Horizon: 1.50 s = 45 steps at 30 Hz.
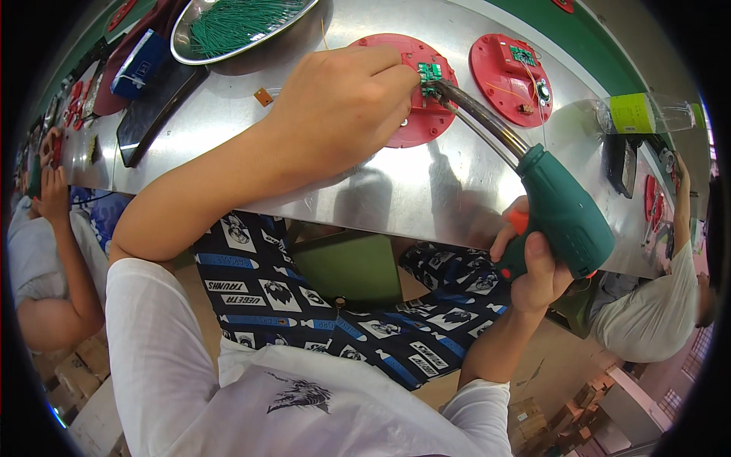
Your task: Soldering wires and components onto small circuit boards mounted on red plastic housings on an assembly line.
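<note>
My right hand is closed round the handle of a dark green soldering gun with an orange trigger. Its metal tip reaches up and left to a small green circuit board on a round red plastic cover. Over the left part of that cover, my left hand is pinched beside the board. Whatever lies between its fingertips is hidden. A thin orange wire sticks up behind that hand. To the right lies a second round red cover, with a green board, thin wires and a round metal part on it.
A metal bowl of green wires stands at the back left. Near it are a blue box, a dark tray and a small orange-brown piece. A clear bottle lies at right. Co-workers sit on both sides.
</note>
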### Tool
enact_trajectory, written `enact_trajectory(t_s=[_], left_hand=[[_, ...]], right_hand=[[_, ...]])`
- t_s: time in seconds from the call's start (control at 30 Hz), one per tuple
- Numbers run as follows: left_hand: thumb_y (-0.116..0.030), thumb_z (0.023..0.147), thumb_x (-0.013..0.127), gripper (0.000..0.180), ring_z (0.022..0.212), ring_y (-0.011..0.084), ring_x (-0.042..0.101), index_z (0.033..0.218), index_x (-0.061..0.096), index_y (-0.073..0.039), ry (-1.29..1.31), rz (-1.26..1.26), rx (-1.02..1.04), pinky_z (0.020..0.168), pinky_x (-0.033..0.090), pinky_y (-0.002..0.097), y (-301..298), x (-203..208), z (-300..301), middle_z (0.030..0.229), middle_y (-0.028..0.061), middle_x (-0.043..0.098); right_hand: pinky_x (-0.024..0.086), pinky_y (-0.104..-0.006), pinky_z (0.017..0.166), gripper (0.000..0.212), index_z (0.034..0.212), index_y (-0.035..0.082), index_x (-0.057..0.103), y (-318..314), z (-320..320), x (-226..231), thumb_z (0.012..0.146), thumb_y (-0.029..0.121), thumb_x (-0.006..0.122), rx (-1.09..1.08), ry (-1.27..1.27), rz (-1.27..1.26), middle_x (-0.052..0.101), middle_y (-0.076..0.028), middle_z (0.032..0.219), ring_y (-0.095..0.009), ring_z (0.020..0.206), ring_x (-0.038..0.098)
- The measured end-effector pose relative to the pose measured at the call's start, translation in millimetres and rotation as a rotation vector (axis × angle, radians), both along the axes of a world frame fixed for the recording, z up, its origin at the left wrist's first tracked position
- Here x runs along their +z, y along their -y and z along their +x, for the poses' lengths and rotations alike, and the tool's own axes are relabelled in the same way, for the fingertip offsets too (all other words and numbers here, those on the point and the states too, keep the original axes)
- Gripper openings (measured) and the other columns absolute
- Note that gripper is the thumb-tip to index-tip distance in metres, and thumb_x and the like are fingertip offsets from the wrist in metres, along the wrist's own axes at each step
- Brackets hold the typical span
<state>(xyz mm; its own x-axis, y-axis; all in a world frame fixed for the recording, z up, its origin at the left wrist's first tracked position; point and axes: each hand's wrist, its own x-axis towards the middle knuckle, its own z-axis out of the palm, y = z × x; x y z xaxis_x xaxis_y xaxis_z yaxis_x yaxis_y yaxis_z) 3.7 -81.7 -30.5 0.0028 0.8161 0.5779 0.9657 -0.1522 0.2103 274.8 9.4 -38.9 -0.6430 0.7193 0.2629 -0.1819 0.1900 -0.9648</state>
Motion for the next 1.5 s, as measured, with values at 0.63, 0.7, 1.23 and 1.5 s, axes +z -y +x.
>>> enact_trajectory(t_s=[0.63, 0.7, 1.23, 1.5], left_hand=[[-0.005, 0.083, 0.070, 0.012, 0.067, 0.0280, 0.064, 0.094, 0.069, 0.000, -0.006, -0.018, 0.010, 0.059, 0.052, 0.0368, 1.9, 2.7, 0.5, 0.079, 0.0116, 0.065], [-0.005, 0.083, 0.070, 0.012, 0.068, 0.0279, 0.064, 0.094, 0.070, -0.001, -0.038, 0.001, 0.007, 0.059, 0.052, 0.0369, 1.8, 4.3, -1.5, 0.080, 0.0111, 0.064], [-0.030, 0.073, 0.079, 0.060, 0.106, 0.0353, 0.055, 0.125, 0.061, -0.007, -0.012, -0.176, -0.119, 0.095, 0.043, 0.0449, -12.5, 31.9, -4.3, 0.118, 0.0145, 0.061], [-0.021, 0.083, 0.073, 0.043, 0.117, 0.0373, 0.053, 0.123, 0.063, -0.009, -0.380, 0.206, 0.247, 0.097, 0.043, 0.0475, -85.2, 52.1, -38.2, 0.128, 0.0161, 0.059]], right_hand=[[0.044, -0.0301, 0.037, 0.044, 0.115, -0.013, 0.052, -43.4, 15.4, -3.0, 0.097, 0.027, 0.054, -0.230, -0.130, 0.045, 0.060, -0.023, 0.094, -0.021, 0.045, 0.056], [0.045, -0.0294, 0.037, 0.041, 0.107, -0.011, 0.054, -46.8, 14.2, -2.7, 0.099, 0.029, 0.050, -0.207, -0.132, -0.023, 0.058, -0.021, 0.092, -0.019, 0.045, 0.054], [0.044, -0.0297, 0.039, 0.034, 0.107, -0.008, 0.056, -42.8, 10.9, 1.3, 0.100, 0.026, 0.052, -0.476, -0.277, -0.174, 0.062, -0.019, 0.090, -0.018, 0.046, 0.056], [0.045, -0.0296, 0.042, 0.032, 0.109, -0.006, 0.055, -47.5, 21.5, -0.4, 0.100, 0.024, 0.052, -0.484, -0.408, -0.246, 0.062, -0.017, 0.090, -0.018, 0.048, 0.056]])
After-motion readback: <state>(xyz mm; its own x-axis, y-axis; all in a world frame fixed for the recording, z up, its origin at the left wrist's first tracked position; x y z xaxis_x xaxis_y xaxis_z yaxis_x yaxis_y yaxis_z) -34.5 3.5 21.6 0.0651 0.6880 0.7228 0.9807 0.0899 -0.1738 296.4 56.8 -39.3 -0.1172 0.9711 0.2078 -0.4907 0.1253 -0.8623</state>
